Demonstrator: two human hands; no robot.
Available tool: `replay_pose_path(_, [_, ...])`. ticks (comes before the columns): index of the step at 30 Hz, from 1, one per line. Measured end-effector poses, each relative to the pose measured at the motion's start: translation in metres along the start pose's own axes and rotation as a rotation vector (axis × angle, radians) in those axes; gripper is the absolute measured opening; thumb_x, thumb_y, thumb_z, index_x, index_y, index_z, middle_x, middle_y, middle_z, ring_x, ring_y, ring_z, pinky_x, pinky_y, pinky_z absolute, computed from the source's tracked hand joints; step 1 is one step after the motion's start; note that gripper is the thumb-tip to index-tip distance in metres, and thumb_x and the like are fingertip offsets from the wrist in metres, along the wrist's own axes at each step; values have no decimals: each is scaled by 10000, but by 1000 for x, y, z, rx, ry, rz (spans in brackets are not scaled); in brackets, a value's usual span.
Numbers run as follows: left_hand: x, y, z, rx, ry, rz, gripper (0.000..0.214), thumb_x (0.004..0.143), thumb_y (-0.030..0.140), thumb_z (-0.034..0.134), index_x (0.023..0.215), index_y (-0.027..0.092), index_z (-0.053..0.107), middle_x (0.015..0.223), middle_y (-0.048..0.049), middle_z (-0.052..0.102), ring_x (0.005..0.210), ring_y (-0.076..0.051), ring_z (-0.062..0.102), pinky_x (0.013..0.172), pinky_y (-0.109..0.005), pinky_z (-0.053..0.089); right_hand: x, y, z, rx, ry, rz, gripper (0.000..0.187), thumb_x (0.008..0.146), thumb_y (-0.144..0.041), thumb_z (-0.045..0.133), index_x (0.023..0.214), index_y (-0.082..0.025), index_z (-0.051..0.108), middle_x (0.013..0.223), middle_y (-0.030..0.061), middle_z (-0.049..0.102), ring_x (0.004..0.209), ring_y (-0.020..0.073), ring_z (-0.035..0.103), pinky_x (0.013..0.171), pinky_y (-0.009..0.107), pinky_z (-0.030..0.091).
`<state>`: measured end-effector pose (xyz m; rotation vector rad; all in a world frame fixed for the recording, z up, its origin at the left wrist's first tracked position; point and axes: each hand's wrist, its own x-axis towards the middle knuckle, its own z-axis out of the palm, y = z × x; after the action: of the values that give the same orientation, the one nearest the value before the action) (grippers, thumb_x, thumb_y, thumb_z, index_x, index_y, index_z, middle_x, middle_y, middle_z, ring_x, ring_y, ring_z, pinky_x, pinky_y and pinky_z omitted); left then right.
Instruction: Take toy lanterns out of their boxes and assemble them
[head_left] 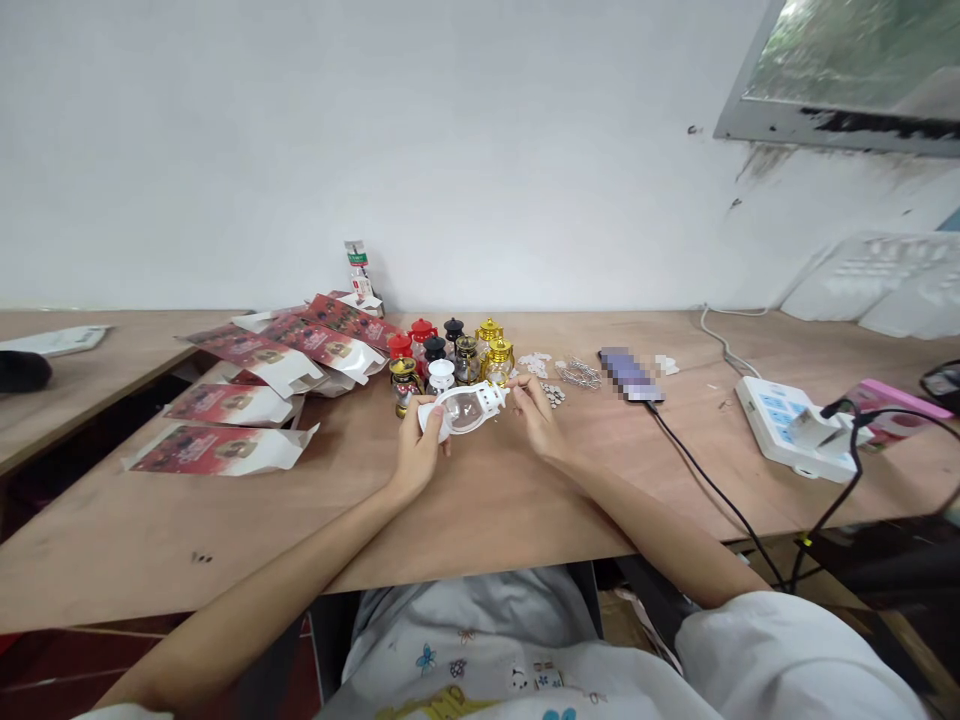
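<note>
My left hand (pixel 420 445) is closed around the base of a small white lantern (pixel 463 412) with a clear globe. The lantern is tilted on its side above the table, its top pointing right. At that top, the thumb and fingers of my right hand (pixel 534 412) are pinched together; what is between them is too small to make out. Just behind stand several more mini lanterns: red (pixel 422 330), black (pixel 435 350), gold (pixel 498 358), bronze (pixel 405 378) and another white one (pixel 441 376).
Flattened red-and-white printed boxes (pixel 232 447) lie piled at left, with a small bottle (pixel 358 265) behind them. Right of the lanterns are coin-like discs (pixel 553 395), metal wire pieces (pixel 579 374) and white bits (pixel 535 363). Farther right are a cabled phone (pixel 630 374) and a power strip (pixel 780 425).
</note>
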<state>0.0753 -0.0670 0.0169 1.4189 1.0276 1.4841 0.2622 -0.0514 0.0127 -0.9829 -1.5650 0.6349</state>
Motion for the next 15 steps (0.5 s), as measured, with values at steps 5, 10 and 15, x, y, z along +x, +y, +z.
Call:
replay_pose_path(5, [1,-2,0,-7,-20,-14,343,765,513,546,856,208,416,521,86,495,385,-83,462,360,-198,393,-9,-6,17,352,-10,114,357,849,-589,401,754,-249,351,689,-39,343,545,105,338,534,237,352])
replay_pose_path(10, [0,-2,-3,-3,-11,32,351,760,504,567,885,205,433,615,66,505,428,-75,468,385,-196,401,5,-5,6,396,41,232,297,806,-474,488,694,-235,351,610,-63,320,501,91,312,483,206,296])
replay_pose_path(15, [-2,5,-5,-10,-48,114,431,705,467,659,988,212,459,826,3,574,575,-97,523,437,-190,404,38,8,-51,-9,84,465,209,733,-244,581,590,-195,436,586,-54,444,545,89,398,509,214,329])
